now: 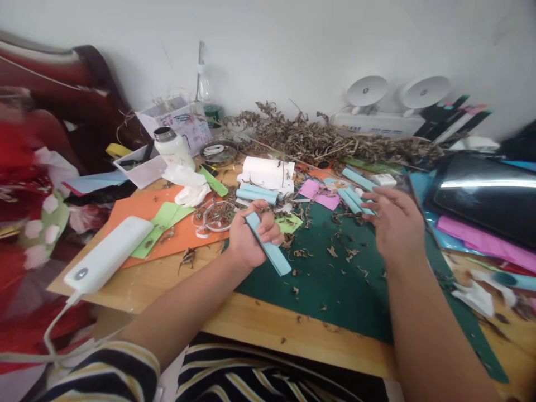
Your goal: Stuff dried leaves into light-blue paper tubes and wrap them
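Observation:
A light blue folded paper strip (270, 245) lies across the palm of my left hand (251, 237), and the fingers are wrapped round it. It slants down to the right above the edge of the green cutting mat (310, 293). Over on the right, my right hand (397, 223) reaches forward with its fingers stretched out. Its fingertips are at the near end of more light blue folded strips (350, 200); whether they touch is unclear. Another light blue bundle (256, 194) lies just beyond my left hand. Crumbled dry leaves (332, 252) are scattered over the mat.
Dried leafy stems (301, 134) are heaped along the wall. A white paper roll (266, 173), a white bottle (173, 149) and orange paper (138, 215) sit at the left. A white power bank (109, 254) with a cable lies near the left edge. A dark tablet-like panel (481, 195) lies right.

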Tool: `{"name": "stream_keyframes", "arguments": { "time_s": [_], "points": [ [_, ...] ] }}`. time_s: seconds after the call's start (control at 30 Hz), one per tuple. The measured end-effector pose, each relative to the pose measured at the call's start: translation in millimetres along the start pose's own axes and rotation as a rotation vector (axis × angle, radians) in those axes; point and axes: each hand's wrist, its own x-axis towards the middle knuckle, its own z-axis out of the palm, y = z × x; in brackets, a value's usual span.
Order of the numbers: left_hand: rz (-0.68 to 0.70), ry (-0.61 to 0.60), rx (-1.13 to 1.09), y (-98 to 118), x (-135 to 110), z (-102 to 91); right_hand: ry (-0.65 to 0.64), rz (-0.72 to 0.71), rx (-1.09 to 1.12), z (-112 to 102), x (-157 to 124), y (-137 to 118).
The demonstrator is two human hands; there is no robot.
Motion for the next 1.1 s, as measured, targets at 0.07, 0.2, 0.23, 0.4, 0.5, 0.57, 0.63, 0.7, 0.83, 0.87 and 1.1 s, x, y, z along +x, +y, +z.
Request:
{"name": "stream_keyframes", "arguments": {
  "time_s": [0.07, 0.2, 0.23, 0.4, 0.5, 0.57, 0.63, 0.7, 0.83, 0.87, 1.1],
  "points": [
    [-0.013, 0.063, -0.051, 2.5, 1.2, -0.8, 0.056, -0.001, -0.27, -6.5, 3.9, 9.4],
    [-0.031, 0.142, -0.057, 4.1, 3.9, -2.1, -0.051, -0.107, -0.607, -9.5, 4.1, 20.8],
    [-0.031, 0.151, -0.046, 4.1, 4.4, -2.1, -0.083, -0.156, -0.671, -9.4, 3.8, 21.4],
    [-0.008, 0.13, 0.085, 2.3, 4.3, -0.1, -0.073, -0.203, -0.867, -12.0, 4.2, 18.4],
    [0.055, 0.017, 0.203, -2.1, 0.7, 2.5, -0.093, -0.106, -1.01, -15.0, 4.3, 16.3],
    [0.103, -0.118, 0.278, -8.0, -4.2, 3.2, -0.146, -0.065, -1.087, -15.9, 3.5, 15.2],
    [0.144, -0.256, 0.356, -16.5, -11.1, 1.6, -0.199, -0.041, -1.133, -15.6, 2.5, 14.6],
    [0.147, -0.38, 0.472, -26.0, -18.7, -2.0, -0.241, -0.025, -1.162, -14.2, 1.9, 14.7],
    [0.032, -0.523, 0.664, -36.3, -26.4, -7.4, -0.283, -0.007, -1.195, -8.8, 2.4, 16.7],
    [-0.011, -0.52, 0.69, -35.4, -25.4, -7.0, -0.292, -0.003, -1.203, -6.7, 2.5, 17.0],
    [-0.403, -0.589, 0.938, -17.5, -8.2, 4.2, -0.383, -0.03, -1.256, 12.3, -1.5, 15.0]
  ]
}}
